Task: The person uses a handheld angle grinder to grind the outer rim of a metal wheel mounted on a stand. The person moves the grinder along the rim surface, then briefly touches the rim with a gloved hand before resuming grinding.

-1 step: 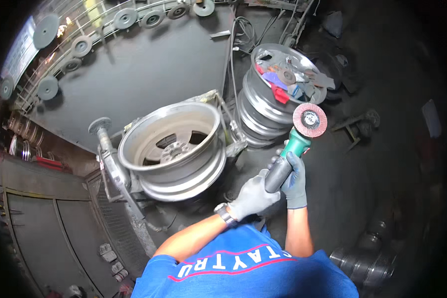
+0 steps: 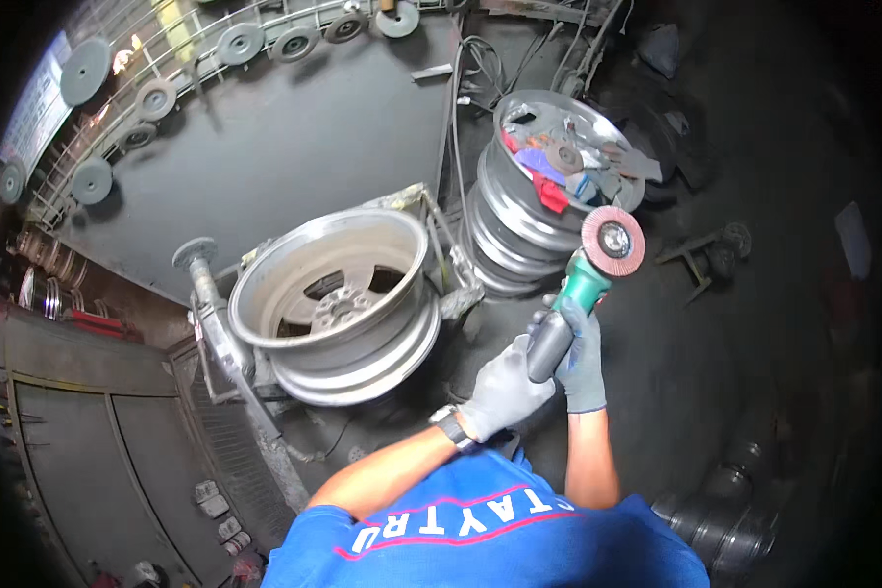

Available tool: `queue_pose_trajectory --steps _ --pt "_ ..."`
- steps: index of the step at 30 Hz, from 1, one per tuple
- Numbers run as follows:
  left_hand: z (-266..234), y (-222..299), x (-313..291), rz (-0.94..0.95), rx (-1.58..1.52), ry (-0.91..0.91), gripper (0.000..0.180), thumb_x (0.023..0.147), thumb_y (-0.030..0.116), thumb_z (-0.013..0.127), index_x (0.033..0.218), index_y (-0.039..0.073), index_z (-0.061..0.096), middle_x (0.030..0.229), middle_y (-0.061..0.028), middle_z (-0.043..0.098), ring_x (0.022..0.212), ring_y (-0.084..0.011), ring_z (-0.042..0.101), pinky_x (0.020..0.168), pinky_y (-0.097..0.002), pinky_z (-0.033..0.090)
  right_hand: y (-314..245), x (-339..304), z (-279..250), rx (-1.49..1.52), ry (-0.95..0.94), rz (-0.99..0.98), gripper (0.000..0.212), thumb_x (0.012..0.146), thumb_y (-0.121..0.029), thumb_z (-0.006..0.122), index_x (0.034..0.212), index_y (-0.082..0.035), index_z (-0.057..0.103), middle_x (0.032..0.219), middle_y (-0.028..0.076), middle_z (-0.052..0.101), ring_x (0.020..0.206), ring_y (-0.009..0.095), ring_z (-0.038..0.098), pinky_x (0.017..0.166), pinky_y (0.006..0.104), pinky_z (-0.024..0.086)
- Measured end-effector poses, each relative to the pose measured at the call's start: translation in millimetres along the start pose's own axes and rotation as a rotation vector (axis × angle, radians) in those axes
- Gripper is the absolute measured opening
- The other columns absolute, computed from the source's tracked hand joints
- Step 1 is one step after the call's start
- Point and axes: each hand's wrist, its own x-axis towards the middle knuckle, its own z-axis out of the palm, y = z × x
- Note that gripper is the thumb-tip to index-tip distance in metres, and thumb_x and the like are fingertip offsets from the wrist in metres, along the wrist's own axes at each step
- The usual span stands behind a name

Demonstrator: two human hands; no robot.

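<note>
A green and black angle grinder [image 2: 582, 284] is in both my gloved hands. My left hand [image 2: 508, 392], in a grey glove, closes on the rear of its dark handle. Farther up the body, my right hand [image 2: 582, 358] is wrapped around the tool from the right. The reddish flap disc [image 2: 612, 241] at the grinder's far end faces up. To the left, apart from the tool, a bare metal car wheel rim [image 2: 363, 377] lies tilted on a metal stand [image 2: 227, 343], its spokes deep inside the barrel.
Beyond the grinder stands a stack of wheel rims [image 2: 495, 230], with cloths and discs [image 2: 564, 157] heaped on top. Several grinding discs [image 2: 240, 44] hang along a wire rack at the back left. Cables [image 2: 480, 64] trail behind. A small metal stand [image 2: 701, 260] sits at right.
The wheel rim and its stand appear slightly lower and farther left in the picture. Both hands keep their hold on the grinder, which has barely shifted.
</note>
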Motion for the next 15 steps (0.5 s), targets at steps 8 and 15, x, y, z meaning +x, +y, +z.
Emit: queue_pose_trajectory --steps 8,15 --pt "19 -5 99 0.126 0.265 0.199 0.070 0.086 0.033 0.076 0.140 -0.002 0.048 0.115 -0.0220 0.060 0.103 -0.0396 0.065 0.086 -0.0458 0.055 -36 203 -68 -0.447 0.031 -0.068 0.033 0.083 -0.017 0.081 0.107 0.000 0.066 0.087 0.003 0.066 0.072 0.013 0.063 0.065 0.0305 0.051" --pt "-21 -56 11 -0.356 0.169 0.361 0.051 0.092 0.032 0.072 0.131 0.000 0.061 0.120 -0.0214 0.068 0.115 -0.0349 0.065 0.103 -0.0427 0.049 -103 379 -108 -0.897 -0.085 -0.244 0.036 0.088 -0.026 0.077 0.108 0.003 0.068 0.086 0.004 0.069 0.075 0.013 0.064 0.067 0.0305 0.049"
